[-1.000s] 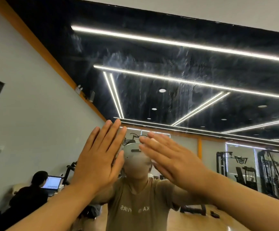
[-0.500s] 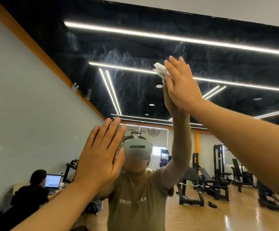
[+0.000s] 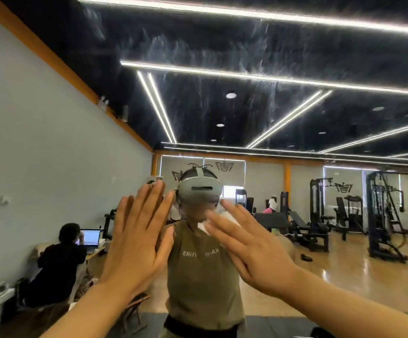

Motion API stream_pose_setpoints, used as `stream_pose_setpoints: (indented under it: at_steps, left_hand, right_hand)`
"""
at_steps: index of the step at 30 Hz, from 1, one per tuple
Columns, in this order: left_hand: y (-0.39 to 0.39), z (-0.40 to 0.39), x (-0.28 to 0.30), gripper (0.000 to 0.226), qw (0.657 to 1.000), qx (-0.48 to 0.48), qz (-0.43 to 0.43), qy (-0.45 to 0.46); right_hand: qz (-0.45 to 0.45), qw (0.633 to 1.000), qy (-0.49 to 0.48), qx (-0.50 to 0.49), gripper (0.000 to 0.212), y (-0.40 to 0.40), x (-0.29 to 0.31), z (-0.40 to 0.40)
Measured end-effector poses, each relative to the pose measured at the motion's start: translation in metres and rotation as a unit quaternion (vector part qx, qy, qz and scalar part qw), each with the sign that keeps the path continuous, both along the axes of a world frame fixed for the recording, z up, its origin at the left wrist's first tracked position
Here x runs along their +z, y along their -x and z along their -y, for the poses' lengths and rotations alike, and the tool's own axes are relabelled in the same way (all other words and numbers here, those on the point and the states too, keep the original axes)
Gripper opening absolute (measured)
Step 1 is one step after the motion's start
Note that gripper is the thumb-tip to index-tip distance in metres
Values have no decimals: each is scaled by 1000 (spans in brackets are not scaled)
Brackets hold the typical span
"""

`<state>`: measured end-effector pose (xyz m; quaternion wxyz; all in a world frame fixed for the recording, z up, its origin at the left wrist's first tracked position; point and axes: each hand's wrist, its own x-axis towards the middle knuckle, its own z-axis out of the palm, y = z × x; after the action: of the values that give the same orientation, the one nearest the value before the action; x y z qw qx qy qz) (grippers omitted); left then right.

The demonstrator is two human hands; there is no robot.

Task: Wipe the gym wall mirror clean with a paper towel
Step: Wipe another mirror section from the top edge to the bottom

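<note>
The wall mirror (image 3: 222, 69) fills the whole view and shows streaks and smears across its upper part. My left hand (image 3: 137, 237) lies flat against the glass, fingers spread, holding nothing. My right hand (image 3: 251, 250) presses a crumpled white paper towel (image 3: 204, 226) flat onto the mirror at about chest height; only the towel's edges show past my fingers. Behind both hands the mirror reflects my own figure in an olive T-shirt.
The mirror reflects the gym: a person seated at a laptop (image 3: 90, 236) at the lower left, weight machines (image 3: 383, 215) and benches on a wooden floor at the right, and ceiling light strips above. A dark mat lies on the floor at the bottom.
My right hand with the paper towel has swept down the glass from high up to chest height. The left hand has stayed flat in about the same spot.
</note>
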<state>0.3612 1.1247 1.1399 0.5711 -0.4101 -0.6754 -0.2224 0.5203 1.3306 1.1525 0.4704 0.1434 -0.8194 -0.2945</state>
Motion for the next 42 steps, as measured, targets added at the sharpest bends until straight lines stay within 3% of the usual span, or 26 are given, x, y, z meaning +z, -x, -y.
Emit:
stream_pose_setpoints:
  at_steps: [4,11,18,23,26,30,39,42]
  left_hand:
    - [4,7,-26,69,999,22,39,-8]
    - [13,10,-39,67,998,54,38,10]
    - [17,8,-41,66,997,66,29,6]
    - [18,9,-41,65,998,60,28,8]
    - [17,10,-41,64,998,50,34,9]
    - [16,9,-41,64,998,42,44,8]
    - [19,17,-40,65,998,22,48,34]
    - [22,22,-40,64,998,19,41,52]
  right_hand:
    - [81,994,-73,-16,68,-9,-33,-7]
    - [77,990,-120,-18,58,-9,25,-13]
    - [-95,994,35,-40,48,8,153,11]
    - [-245,947,205,-32,43,34,204,36]
    - [-247,941,232,-4,48,42,190,44]
    - [-175,965,194,35,50,38,144,45]
    - [-75,997,28,-9,51,34,-31,37]
    - [-34,999,-33,-26,71,29,-42,33]
